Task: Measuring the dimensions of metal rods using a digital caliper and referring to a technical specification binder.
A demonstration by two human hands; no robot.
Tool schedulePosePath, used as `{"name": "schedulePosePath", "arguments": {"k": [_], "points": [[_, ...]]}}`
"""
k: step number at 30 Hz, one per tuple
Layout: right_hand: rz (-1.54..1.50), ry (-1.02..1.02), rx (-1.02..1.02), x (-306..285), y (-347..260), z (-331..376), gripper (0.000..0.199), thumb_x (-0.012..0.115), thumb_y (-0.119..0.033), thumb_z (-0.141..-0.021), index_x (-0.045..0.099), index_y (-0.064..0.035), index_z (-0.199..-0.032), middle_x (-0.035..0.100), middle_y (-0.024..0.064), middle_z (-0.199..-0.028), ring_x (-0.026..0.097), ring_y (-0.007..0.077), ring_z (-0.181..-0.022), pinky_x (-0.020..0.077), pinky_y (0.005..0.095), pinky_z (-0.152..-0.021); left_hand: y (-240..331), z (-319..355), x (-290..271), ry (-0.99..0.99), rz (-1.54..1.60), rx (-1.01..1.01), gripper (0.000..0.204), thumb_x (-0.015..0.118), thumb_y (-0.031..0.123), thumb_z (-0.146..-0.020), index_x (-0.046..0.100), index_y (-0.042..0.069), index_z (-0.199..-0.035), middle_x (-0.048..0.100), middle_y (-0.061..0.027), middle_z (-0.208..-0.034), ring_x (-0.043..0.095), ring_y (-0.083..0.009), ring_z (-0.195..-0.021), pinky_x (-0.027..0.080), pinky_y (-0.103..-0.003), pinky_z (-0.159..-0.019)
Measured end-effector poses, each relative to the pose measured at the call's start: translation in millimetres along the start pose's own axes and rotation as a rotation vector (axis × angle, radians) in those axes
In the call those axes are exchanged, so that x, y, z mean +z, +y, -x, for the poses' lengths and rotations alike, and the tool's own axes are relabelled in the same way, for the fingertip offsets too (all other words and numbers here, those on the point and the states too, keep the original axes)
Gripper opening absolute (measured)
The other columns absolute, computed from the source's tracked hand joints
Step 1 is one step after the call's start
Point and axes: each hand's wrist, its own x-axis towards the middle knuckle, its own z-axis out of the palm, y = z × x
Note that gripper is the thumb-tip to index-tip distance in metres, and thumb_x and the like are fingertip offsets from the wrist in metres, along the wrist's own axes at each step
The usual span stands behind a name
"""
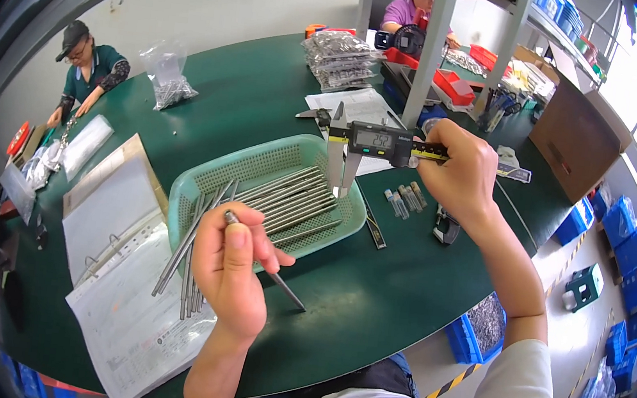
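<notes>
My left hand [230,271] holds a thin metal rod [286,290] between thumb and fingers, its tip pointing down to the right over the green table [372,284]. My right hand [459,172] grips a digital caliper [364,145] by its beam, jaws hanging down above the right end of a pale green mesh tray [260,162]. Several more metal rods [290,204] lie in that tray. A bundle of rods [184,258] sticks out over the tray's front left corner onto the paper.
An open ring binder with papers [123,255] lies to the left. Small gauge pins [405,199] and a black clip [446,231] sit right of the tray. Bagged parts [338,60], red bins [453,85], a cardboard box [577,138] and two seated workers stand farther off.
</notes>
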Motion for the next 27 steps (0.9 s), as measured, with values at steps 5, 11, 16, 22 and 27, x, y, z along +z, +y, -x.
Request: {"name": "schedulePosePath", "arguments": {"k": [5, 11, 16, 22, 27], "points": [[0.06, 0.009, -0.01, -3.2, 7.3, 7.8, 0.018, 0.063, -0.016, -0.064, 0.048, -0.0075, -0.062, 0.051, 0.0075, -0.055, 0.049, 0.0274, -0.05, 0.0347, 0.0356, -0.044, -2.2, 1.7, 5.3, -0.015, -0.028, 0.034, 0.021, 0.037, 0.019, -0.087, 0.045, 0.0, -0.086, 0.041, -0.0024, -0.062, 0.04, -0.0069, -0.047, 0.046, -0.024, -0.044], [0.011, 0.004, -0.04, 0.1, 7.3, 8.8, 0.017, 0.062, -0.016, -0.064, 0.047, -0.0071, -0.062, 0.051, 0.0069, -0.056, 0.05, 0.0272, -0.051, 0.0349, 0.0365, -0.044, 1.4, 2.2, 4.4, -0.013, -0.05, 0.055, 0.021, 0.037, 0.02, -0.087, 0.044, 0.0, -0.085, 0.041, -0.0029, -0.063, 0.04, -0.0072, -0.047, 0.046, -0.025, -0.045], [-0.02, -0.325, 0.205, 8.6, 19.2, 7.8, 0.015, 0.059, -0.016, -0.059, 0.052, -0.0051, -0.067, 0.055, 0.01, -0.063, 0.054, 0.03, -0.063, 0.0395, 0.0382, -0.053, 6.3, 0.0, 2.7, -0.008, -0.035, 0.021, 0.023, 0.038, 0.021, -0.088, 0.046, -0.001, -0.087, 0.041, -0.0028, -0.063, 0.041, -0.0076, -0.048, 0.046, -0.025, -0.048], [-0.106, -0.434, 0.414, 21.0, 41.4, 28.6, 0.038, 0.066, -0.035, -0.057, 0.06, -0.004, -0.078, 0.059, 0.0107, -0.072, 0.056, 0.0245, -0.068, 0.0418, 0.0343, -0.06, 11.7, 6.3, 0.5, -0.209, -0.025, 0.165, 0.022, 0.042, 0.017, -0.087, 0.052, -0.002, -0.087, 0.044, -0.0045, -0.074, 0.043, -0.0083, -0.056, 0.04, -0.022, -0.051], [-0.27, -0.471, 0.511, 24.2, 32.1, 40.4, 0.036, 0.063, -0.037, -0.065, 0.061, -0.002, -0.074, 0.058, 0.0109, -0.063, 0.055, 0.0221, -0.057, 0.0392, 0.031, -0.053, 2.6, 11.2, 1.2, -0.298, -0.167, 0.2, 0.014, 0.048, 0.011, -0.082, 0.056, 0.0, -0.088, 0.047, -0.0047, -0.071, 0.041, -0.0094, -0.056, 0.034, -0.02, -0.051]]}}
